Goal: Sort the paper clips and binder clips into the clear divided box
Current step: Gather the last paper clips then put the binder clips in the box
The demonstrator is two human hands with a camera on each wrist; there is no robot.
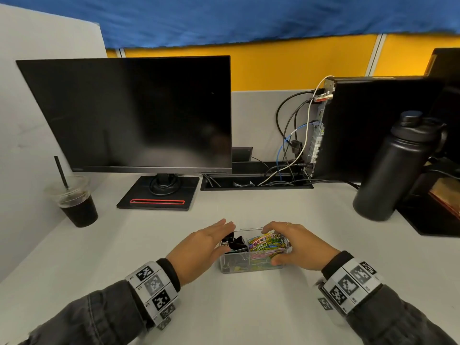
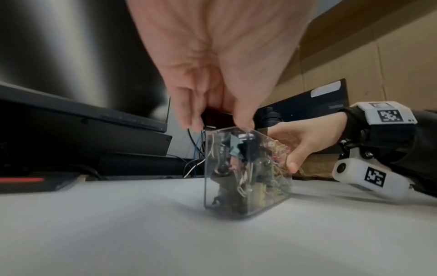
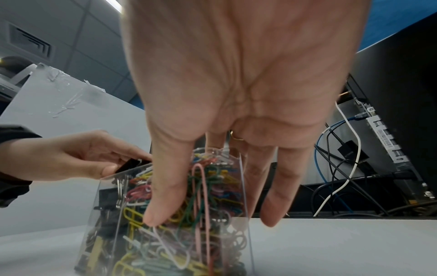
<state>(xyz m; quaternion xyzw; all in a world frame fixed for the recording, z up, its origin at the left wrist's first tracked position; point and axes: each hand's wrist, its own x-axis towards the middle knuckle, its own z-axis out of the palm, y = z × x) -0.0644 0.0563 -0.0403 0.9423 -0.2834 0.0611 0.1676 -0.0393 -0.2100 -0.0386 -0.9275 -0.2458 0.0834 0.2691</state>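
Observation:
The clear divided box (image 1: 249,268) stands on the white desk in front of me. Its left compartment holds black binder clips (image 1: 235,243); its right one is heaped with coloured paper clips (image 1: 266,242). My right hand (image 1: 270,246) grips the box's right end, thumb on the near wall and fingers behind it. In the right wrist view the thumb (image 3: 153,214) presses the clear wall over the paper clips (image 3: 201,196). My left hand (image 1: 225,237) is at the left compartment's top, where thumb and fingers pinch a black binder clip (image 3: 129,164).
A dark monitor (image 1: 129,113) stands at the back left, with an iced coffee cup (image 1: 77,205) beside it. A black bottle (image 1: 393,165) stands at the right. A computer with loose cables (image 1: 296,135) sits behind the box. Bare desk (image 1: 224,307) lies near me.

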